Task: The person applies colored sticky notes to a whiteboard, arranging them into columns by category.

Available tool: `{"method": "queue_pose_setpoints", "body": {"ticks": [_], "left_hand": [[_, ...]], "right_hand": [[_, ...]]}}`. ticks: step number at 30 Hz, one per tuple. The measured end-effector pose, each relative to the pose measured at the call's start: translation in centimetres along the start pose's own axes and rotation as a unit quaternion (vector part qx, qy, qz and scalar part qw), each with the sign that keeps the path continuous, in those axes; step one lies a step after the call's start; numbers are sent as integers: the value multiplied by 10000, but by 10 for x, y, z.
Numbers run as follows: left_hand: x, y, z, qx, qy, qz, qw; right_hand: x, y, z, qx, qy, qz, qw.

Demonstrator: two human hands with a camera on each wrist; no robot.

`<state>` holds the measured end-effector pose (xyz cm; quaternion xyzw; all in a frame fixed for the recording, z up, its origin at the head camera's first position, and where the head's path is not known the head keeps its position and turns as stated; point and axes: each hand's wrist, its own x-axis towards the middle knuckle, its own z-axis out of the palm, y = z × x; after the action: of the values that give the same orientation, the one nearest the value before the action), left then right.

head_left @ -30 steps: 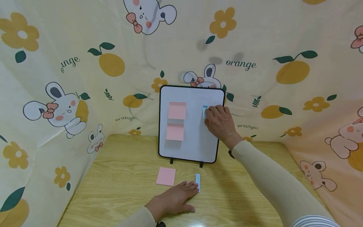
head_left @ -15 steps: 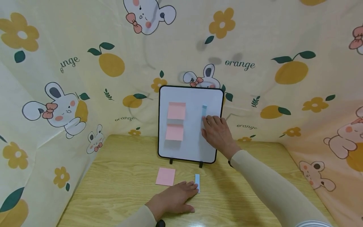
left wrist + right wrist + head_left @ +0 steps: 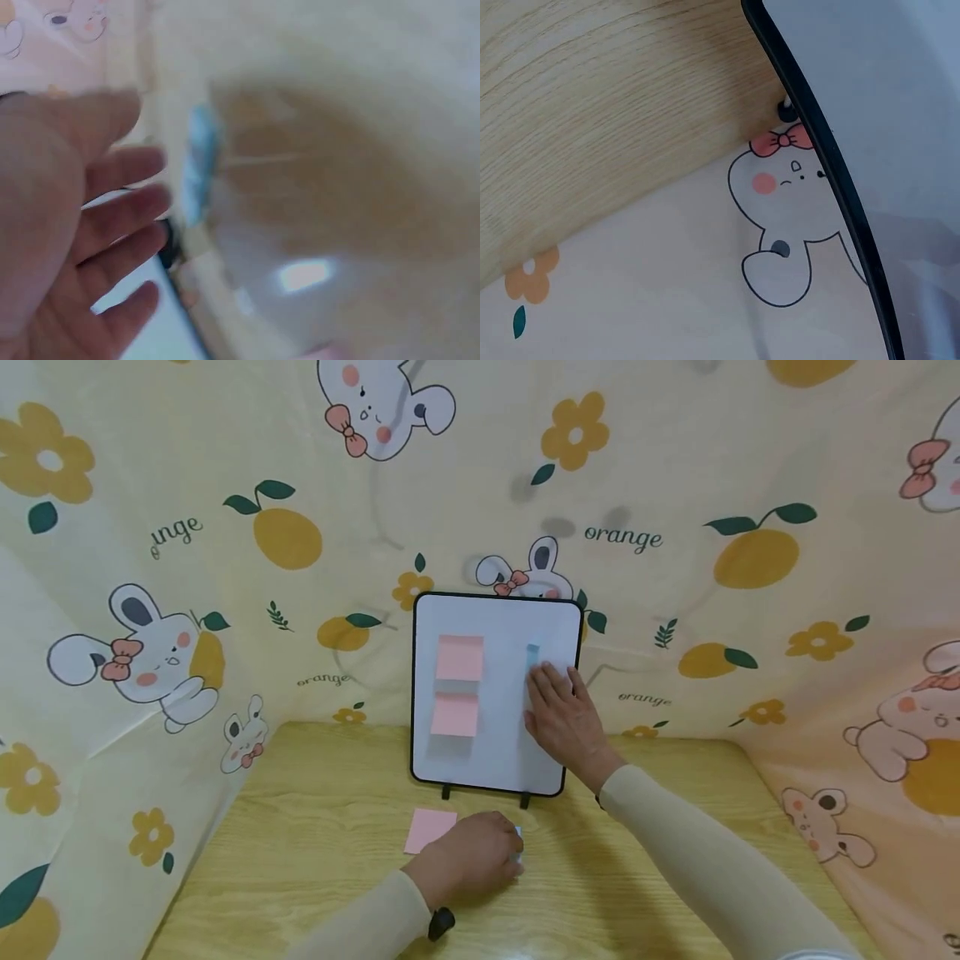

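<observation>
My right hand (image 3: 564, 718) lies flat against the whiteboard (image 3: 498, 752), fingers straight, over the lower part of a narrow blue sticky note (image 3: 532, 653). Its wrist view shows the board's black edge (image 3: 832, 165) but not the hand. My left hand (image 3: 472, 857) is just above the table at a narrow blue sticky-note pad (image 3: 519, 832), mostly covering it in the head view. In the left wrist view the left hand's fingers (image 3: 124, 214) are loosely bent and apart from the blurred blue pad (image 3: 200, 166). A square pink sticky-note pad (image 3: 429, 829) is partly behind that hand.
Two pink sticky notes, an upper one (image 3: 460, 657) and a lower one (image 3: 454, 715), are on the board's left side. Black feet (image 3: 446, 791) hold the board upright on the wooden table (image 3: 337, 810). A patterned cloth (image 3: 660, 460) surrounds the table.
My right hand has slid down the blue note and flattened against the board. My left hand, earlier resting flat with fingertips on the blue pad, has lifted and bent its fingers.
</observation>
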<state>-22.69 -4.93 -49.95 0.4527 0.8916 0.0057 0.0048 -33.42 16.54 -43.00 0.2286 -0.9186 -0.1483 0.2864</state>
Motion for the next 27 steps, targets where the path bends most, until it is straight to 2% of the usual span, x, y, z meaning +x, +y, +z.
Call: {"method": "queue_pose_setpoints", "body": {"ticks": [2, 6, 9, 12, 17, 24, 27], "left_hand": [[9, -11, -16, 156, 368, -232, 9989], [31, -43, -64, 656, 944, -741, 9906], [46, -66, -98, 1000, 900, -839, 9873], [60, -82, -121, 1138, 676, -765, 9882], [77, -96, -135, 1202, 374, -657, 9899], [99, -94, -140, 1311, 345, -589, 9890], [105, -94, -145, 1441, 312, -685, 9867]], "right_hand": [[-1, 0, -1, 30, -165, 9, 9999], [-3, 0, -1, 6, -378, 0, 9993], [-5, -1, -1, -103, -531, -19, 9985], [-6, -2, -1, -128, -653, -14, 9978], [-6, -7, -1, -108, -749, 26, 9971], [-6, -8, 0, -159, -784, 131, 9967], [-7, -6, 0, -184, -720, 139, 9971]]}}
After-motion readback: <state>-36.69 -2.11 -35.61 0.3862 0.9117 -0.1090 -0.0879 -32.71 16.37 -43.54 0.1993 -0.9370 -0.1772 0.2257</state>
